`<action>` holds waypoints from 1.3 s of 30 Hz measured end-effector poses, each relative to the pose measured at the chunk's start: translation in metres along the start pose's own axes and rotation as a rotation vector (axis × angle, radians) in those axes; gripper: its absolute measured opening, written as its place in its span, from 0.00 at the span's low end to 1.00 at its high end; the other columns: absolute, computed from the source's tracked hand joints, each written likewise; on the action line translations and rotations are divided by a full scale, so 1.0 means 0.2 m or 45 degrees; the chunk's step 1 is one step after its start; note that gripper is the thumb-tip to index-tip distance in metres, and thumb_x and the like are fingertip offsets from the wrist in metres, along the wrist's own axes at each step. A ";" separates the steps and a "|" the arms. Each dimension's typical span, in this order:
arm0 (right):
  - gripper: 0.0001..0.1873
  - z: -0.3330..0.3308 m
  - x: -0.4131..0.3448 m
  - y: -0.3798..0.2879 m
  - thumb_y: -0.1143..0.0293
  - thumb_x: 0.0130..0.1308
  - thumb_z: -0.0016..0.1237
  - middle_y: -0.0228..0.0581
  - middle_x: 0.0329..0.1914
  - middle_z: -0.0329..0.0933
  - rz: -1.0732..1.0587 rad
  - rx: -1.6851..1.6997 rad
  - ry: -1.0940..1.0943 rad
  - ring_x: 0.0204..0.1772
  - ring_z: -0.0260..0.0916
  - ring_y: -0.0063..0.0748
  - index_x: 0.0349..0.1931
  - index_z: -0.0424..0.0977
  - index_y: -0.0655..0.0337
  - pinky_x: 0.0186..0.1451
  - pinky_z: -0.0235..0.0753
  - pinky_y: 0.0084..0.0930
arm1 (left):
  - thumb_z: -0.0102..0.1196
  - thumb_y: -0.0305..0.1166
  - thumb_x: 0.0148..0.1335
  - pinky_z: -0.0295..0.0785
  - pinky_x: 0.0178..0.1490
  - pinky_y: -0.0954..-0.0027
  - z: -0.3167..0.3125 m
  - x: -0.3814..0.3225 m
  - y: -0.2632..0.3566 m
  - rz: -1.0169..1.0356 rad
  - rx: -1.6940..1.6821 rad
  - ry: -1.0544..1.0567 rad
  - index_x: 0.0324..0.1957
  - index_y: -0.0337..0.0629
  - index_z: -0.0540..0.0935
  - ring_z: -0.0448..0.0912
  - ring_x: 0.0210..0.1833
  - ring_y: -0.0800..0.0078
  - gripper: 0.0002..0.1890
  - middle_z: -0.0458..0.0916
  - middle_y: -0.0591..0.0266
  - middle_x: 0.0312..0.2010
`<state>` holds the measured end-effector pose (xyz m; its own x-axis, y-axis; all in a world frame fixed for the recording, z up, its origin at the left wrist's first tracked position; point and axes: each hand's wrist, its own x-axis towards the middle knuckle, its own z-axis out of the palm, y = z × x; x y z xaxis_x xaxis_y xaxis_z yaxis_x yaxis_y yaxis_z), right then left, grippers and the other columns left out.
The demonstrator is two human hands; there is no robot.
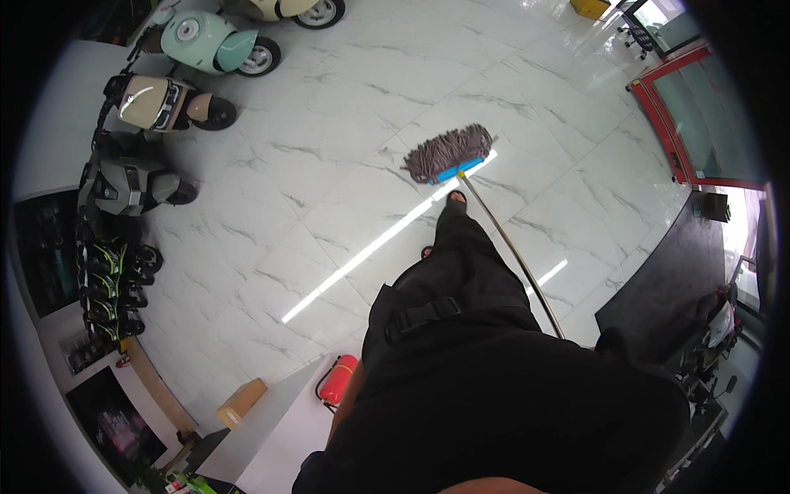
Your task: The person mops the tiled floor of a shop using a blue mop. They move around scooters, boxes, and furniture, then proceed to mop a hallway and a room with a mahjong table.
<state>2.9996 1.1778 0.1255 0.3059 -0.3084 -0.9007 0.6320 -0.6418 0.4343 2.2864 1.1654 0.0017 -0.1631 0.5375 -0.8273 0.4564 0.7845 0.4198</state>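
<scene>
Neither of my hands is in view. Part of my left forearm [349,395] shows beside my black shirt, and its hand is hidden. A flat mop with a grey-brown string head [449,153] lies on the marble-patterned tile floor [345,204] just beyond my front foot. Its blue plate [457,171] joins a thin metal handle [507,242] at a yellow fitting. The handle slants back along my right leg, and its upper end disappears behind my body.
Several scooters line the left side, including a mint-green one [203,43] and a grey one [126,185]. A red fire extinguisher [339,380] and a cardboard box [242,402] are at lower left. On the right are a red-framed glass cabinet [673,117] and a dark mat [663,290].
</scene>
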 end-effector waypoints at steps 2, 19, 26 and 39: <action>0.20 -0.07 -0.03 0.07 0.49 0.59 0.62 0.40 0.30 0.76 -0.017 -0.018 0.039 0.33 0.75 0.37 0.33 0.76 0.59 0.34 0.74 0.38 | 0.53 0.39 0.70 0.75 0.44 0.65 0.04 -0.07 0.03 0.053 0.071 -0.010 0.59 0.38 0.76 0.81 0.43 0.66 0.21 0.83 0.57 0.43; 0.19 -2.55 -1.43 -0.76 0.56 0.41 0.70 0.41 0.38 0.85 -0.491 -0.792 1.820 0.47 0.83 0.43 0.33 0.84 0.54 0.50 0.81 0.40 | 0.47 0.57 0.71 0.71 0.62 0.51 -0.31 -1.50 3.18 1.971 -1.002 -1.024 0.63 0.27 0.71 0.77 0.58 0.50 0.37 0.76 0.39 0.57; 0.08 -2.26 -2.12 -1.54 0.63 0.46 0.59 0.37 0.31 0.84 -1.036 -0.938 2.368 0.39 0.83 0.39 0.27 0.85 0.51 0.37 0.77 0.34 | 0.53 0.59 0.68 0.72 0.62 0.50 0.46 -2.09 3.87 2.194 -1.084 -2.094 0.66 0.44 0.73 0.74 0.60 0.39 0.35 0.60 0.23 0.64; 0.09 -1.93 -2.30 -1.74 0.68 0.61 0.52 0.29 0.36 0.86 -1.344 -1.203 2.322 0.44 0.84 0.32 0.35 0.87 0.48 0.37 0.78 0.32 | 0.58 0.54 0.67 0.71 0.61 0.61 1.14 -2.15 4.01 2.665 -1.472 -1.696 0.64 0.37 0.73 0.74 0.59 0.48 0.34 0.63 0.26 0.62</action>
<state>2.9132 1.8141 0.3892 -0.4827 0.8754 -0.0275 0.8175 0.4616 0.3445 2.9222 1.4921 0.6087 0.0368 0.3681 0.9290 -0.9975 -0.0421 0.0562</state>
